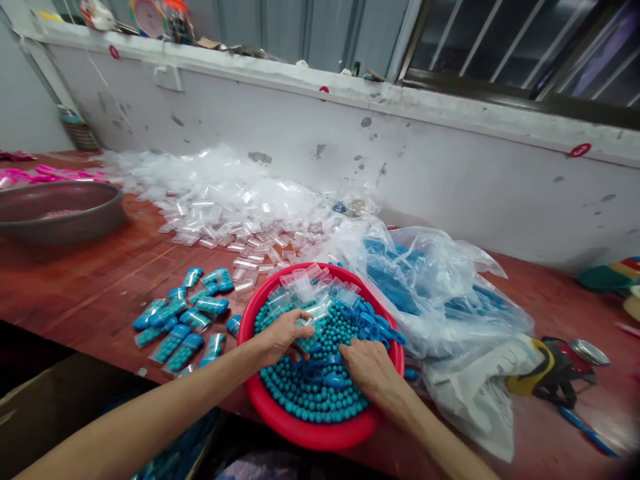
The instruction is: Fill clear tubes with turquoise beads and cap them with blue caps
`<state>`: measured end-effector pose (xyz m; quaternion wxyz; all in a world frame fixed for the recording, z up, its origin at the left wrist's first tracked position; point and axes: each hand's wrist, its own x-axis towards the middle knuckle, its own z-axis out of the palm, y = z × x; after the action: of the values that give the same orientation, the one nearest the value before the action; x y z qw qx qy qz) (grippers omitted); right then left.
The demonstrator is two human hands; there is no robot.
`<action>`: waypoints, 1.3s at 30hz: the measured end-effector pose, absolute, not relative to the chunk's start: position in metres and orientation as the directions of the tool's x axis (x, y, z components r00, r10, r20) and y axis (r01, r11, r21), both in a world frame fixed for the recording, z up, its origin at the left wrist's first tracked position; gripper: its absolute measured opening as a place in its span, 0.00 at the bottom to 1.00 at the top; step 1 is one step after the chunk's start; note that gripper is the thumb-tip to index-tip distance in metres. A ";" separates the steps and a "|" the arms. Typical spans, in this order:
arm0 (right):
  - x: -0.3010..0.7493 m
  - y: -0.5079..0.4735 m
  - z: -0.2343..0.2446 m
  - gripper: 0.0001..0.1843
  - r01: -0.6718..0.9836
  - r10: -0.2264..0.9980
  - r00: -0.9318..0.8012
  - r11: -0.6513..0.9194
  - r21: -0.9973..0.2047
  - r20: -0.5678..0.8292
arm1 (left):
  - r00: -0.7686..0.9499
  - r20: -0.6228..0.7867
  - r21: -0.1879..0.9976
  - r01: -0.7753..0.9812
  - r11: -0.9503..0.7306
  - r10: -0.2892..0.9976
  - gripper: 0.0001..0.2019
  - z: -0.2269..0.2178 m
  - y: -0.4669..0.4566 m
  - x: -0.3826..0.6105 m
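Note:
A red basin (280, 417) full of small teal beads (320, 393) sits at the table's near edge. Empty clear little bags (305, 287) and blue plastic pieces (373, 327) lie at its far side. My left hand (283, 333) is inside the basin, fingers closed around a small clear bag partly filled with beads. My right hand (367, 367) rests on the beads beside it, fingers curled down among them; what they pinch is hidden. Several filled bead bags (183, 320) lie on the table left of the basin.
A large heap of empty clear bags (220, 193) runs along the white wall. A big plastic sack of blue parts (425, 287) lies right of the basin. A grey metal bowl (57, 210) stands far left. Tape and tools (560, 367) lie far right.

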<state>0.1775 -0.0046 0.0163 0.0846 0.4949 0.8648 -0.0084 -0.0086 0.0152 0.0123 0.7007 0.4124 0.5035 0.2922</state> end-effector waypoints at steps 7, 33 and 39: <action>0.133 0.008 0.004 0.11 0.761 0.757 -0.648 0.647 -0.048 -0.085 | 0.331 -0.324 0.876 -0.248 0.413 0.886 0.21 0.009 0.011 -0.020; 0.153 0.000 0.029 0.15 0.555 0.877 -0.418 0.453 -0.698 0.237 | 0.375 -0.235 0.939 -0.152 0.309 0.897 0.22 0.011 -0.011 -0.006; 0.151 0.001 0.028 0.14 0.495 0.931 -0.314 0.327 -0.805 0.185 | 0.344 -0.206 0.952 -0.146 0.268 0.916 0.27 0.010 -0.013 -0.003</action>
<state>0.1509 0.0007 0.0281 -0.3348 0.4803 0.7425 -0.3254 -0.0035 -0.0132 0.0104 0.6780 0.4610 0.4178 0.3915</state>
